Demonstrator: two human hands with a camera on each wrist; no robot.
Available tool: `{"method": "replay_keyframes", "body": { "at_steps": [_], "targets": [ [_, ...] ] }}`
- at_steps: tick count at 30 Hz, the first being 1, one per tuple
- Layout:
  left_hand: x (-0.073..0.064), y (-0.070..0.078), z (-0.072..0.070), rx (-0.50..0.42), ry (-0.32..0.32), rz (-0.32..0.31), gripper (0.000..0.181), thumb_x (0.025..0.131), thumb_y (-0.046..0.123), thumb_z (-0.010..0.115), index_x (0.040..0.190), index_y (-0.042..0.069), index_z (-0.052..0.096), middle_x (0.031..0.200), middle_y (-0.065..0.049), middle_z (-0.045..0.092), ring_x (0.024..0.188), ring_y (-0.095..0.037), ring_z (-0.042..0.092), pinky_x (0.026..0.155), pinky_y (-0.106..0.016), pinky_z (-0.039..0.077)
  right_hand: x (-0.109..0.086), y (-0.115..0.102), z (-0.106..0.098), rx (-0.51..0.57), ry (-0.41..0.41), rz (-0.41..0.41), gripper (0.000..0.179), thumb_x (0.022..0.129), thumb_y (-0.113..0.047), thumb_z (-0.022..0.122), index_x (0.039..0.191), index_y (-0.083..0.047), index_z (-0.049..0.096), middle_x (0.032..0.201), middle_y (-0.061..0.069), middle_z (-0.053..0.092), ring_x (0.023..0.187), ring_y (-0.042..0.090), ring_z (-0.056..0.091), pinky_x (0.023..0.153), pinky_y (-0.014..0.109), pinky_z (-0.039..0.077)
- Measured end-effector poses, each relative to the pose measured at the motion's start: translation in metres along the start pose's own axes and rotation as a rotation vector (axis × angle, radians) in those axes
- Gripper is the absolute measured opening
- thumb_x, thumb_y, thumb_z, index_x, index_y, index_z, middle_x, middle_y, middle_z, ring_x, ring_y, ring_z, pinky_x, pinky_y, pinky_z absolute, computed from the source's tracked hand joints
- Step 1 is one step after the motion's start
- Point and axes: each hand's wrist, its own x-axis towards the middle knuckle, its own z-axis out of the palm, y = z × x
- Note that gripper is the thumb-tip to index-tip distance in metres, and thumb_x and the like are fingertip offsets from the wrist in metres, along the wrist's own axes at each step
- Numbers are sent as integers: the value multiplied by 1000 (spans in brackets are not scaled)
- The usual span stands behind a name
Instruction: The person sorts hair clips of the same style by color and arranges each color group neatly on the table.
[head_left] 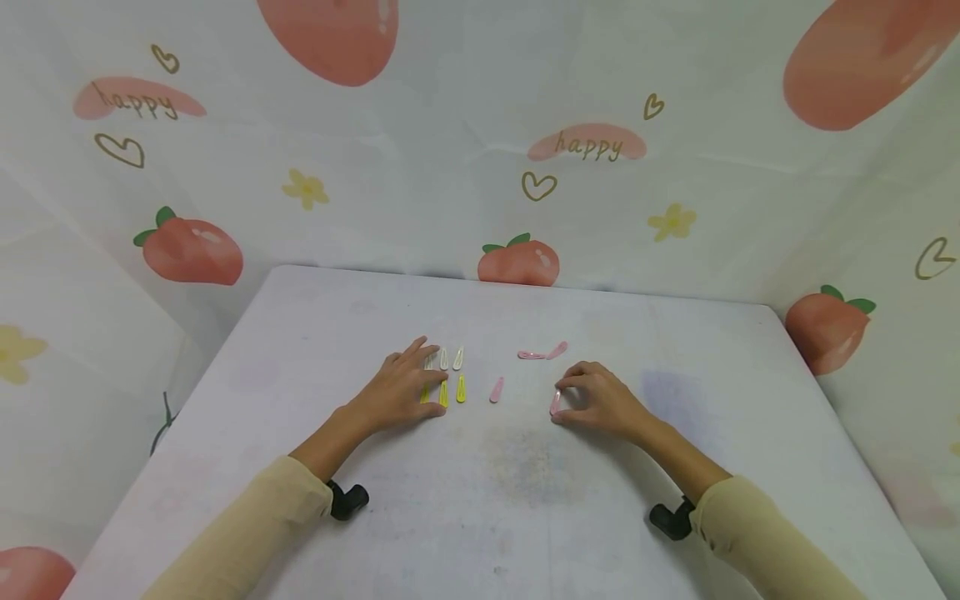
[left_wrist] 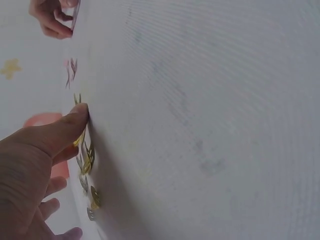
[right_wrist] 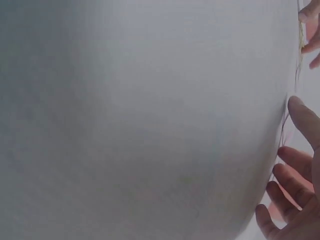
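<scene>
With thumb and index finger at its two ends, my left hand holds a yellow hair clip on the table. Another yellow clip lies just right of it, and a third is partly hidden under the fingers. Behind them stands a row of white hair clips, one partly covered by the left hand. My right hand pinches a pink hair clip end to end between thumb and index finger. A separate pink clip lies between the hands.
Beyond the right hand, two more pink clips lie end to end at an angle. The white table reaches back to a wall cloth printed with peaches. A dark cord hangs at the table's left edge.
</scene>
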Motion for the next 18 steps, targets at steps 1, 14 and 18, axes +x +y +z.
{"method": "replay_keyframes", "body": {
  "at_steps": [1,14,18],
  "targets": [
    [0,0,0,9,7,8,57,82,44,80,126,10,70,150,-18,44,148,-39,22,106,-62,34,0,0,0,-5,-1,3,46,75,-33,87,110,-6,76,111,6,64,112,28,55,99,49,46],
    [2,3,-2,43,55,64,54,79,40,84,121,8,72,147,-17,47,144,-38,30,102,-59,40,0,-5,1,-30,0,-4,43,77,-28,87,111,-4,75,111,7,64,112,27,55,99,48,47],
    [3,4,-3,40,70,78,54,77,38,85,120,8,73,146,-16,49,142,-37,35,101,-57,41,0,-5,1,-23,-5,-8,42,77,-27,86,110,-4,76,110,7,64,111,28,56,98,49,48]
  ]
}}
